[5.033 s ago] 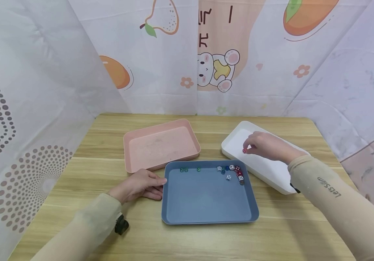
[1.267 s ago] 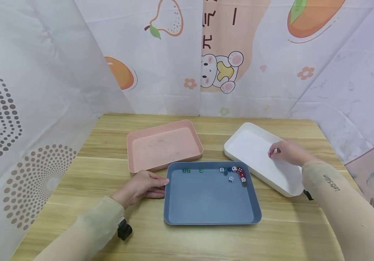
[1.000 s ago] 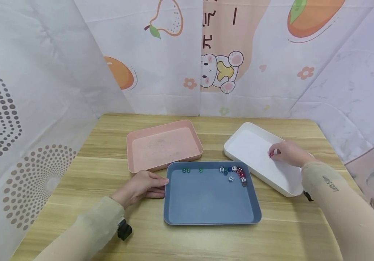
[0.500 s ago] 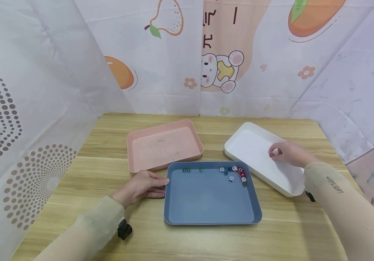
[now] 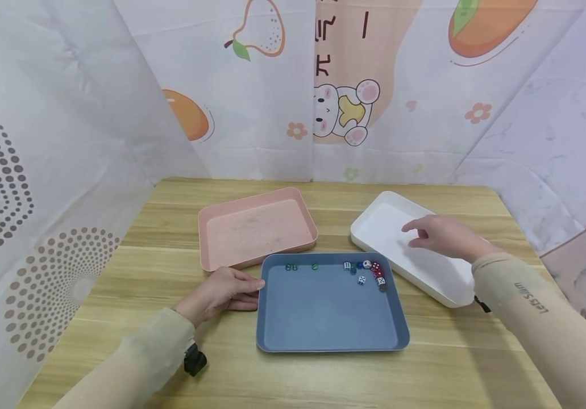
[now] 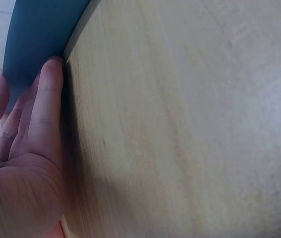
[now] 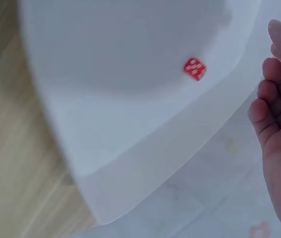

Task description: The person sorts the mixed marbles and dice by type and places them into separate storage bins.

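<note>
Your right hand (image 5: 441, 236) hovers over the white rectangular tray (image 5: 387, 211) right of centre, thumb and index apart, gripping nothing. In the right wrist view, the red cubic die with white pips (image 7: 195, 68) lies on that tray's floor, apart from your fingertips; in the head view your hand hides it. Your left hand (image 5: 221, 292), left of centre, has its thumb at the rim of the blue rectangular tray (image 5: 331, 318) and straight fingers against its outer wall; whether they pinch it, you cannot tell. You can read "Let'sslim" on your beige right sleeve (image 5: 543, 318). The dark lettering (image 5: 323, 65) at upper centre runs off the frame. The small green pieces (image 5: 315, 266) are hard to make out.
</note>
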Tool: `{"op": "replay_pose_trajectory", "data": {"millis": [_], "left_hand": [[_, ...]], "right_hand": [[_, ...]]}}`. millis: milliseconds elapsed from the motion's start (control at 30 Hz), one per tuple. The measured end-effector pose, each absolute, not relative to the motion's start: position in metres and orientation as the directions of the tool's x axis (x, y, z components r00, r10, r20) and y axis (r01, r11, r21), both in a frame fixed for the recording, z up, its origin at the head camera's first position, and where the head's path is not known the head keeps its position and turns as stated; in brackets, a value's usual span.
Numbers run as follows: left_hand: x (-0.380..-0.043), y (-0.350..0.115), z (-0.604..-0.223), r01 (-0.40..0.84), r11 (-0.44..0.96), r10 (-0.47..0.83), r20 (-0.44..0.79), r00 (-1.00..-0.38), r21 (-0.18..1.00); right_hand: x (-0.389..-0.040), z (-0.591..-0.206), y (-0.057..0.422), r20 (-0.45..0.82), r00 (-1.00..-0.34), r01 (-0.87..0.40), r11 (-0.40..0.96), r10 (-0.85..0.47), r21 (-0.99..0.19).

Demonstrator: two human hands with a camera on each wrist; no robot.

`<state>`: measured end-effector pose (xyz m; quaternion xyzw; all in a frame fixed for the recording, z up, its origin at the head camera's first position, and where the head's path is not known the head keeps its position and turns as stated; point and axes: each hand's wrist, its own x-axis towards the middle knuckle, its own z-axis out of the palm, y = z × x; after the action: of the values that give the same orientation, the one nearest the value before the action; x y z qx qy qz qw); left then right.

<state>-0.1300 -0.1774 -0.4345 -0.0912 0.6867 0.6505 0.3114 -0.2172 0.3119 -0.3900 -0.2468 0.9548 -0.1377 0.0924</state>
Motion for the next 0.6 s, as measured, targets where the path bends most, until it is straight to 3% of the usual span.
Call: {"op": "replay_pose_trajectory", "data": {"millis": [600], "left_hand": [[-0.129,-0.179,-0.435,-0.524,0.133,0.298,-0.538,-0.789,0.841]], "right_hand": [[-0.201,-0.39,0.255,-0.013,-0.707,-0.655,0.661,-0.707,-0.366]]}}
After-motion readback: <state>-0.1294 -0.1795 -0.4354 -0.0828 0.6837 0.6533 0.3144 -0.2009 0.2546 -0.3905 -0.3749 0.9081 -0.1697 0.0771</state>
